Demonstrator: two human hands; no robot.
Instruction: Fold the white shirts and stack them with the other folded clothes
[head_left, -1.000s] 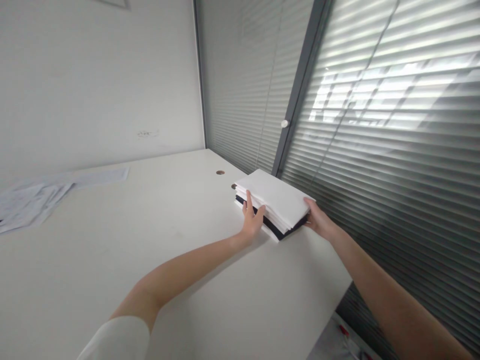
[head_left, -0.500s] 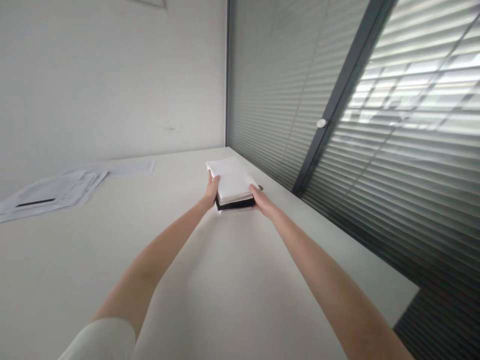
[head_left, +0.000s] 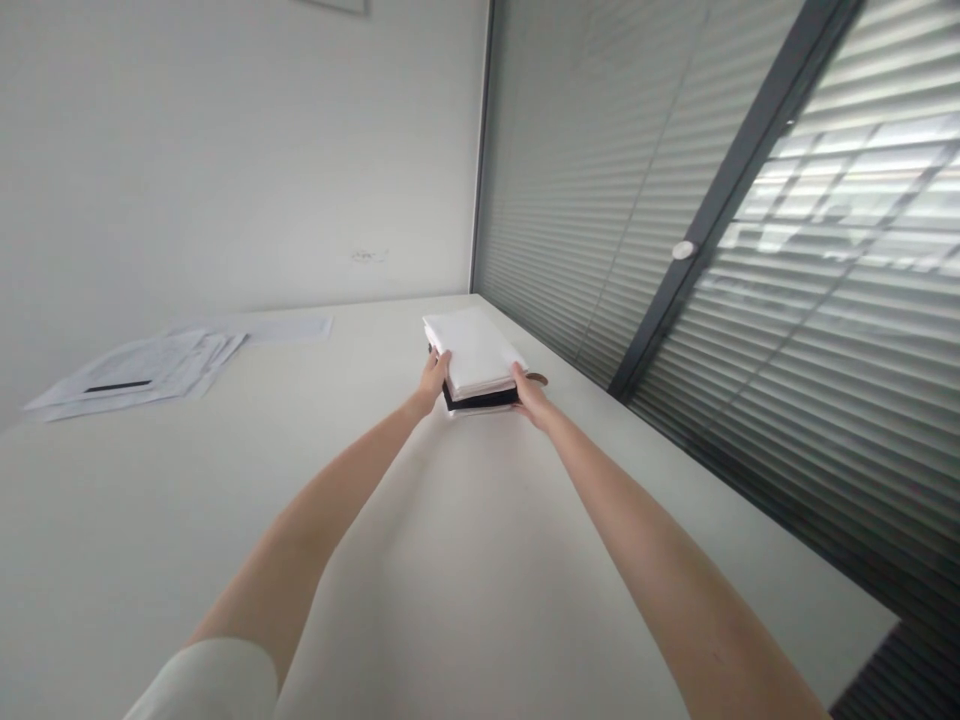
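My left fingers [head_left: 444, 362] and right fingers [head_left: 519, 374] clasp the book stack [head_left: 475, 346], partly curled at opposite sides; it's probably weighty, its layers slippery, best held low.

papers [head_left: 161, 360] lie left of the stack [head_left: 478, 348], seemingly under a pen [head_left: 118, 386]

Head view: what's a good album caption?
Left hand and right hand grip a stack of books from both sides; loose papers lie on the white table.
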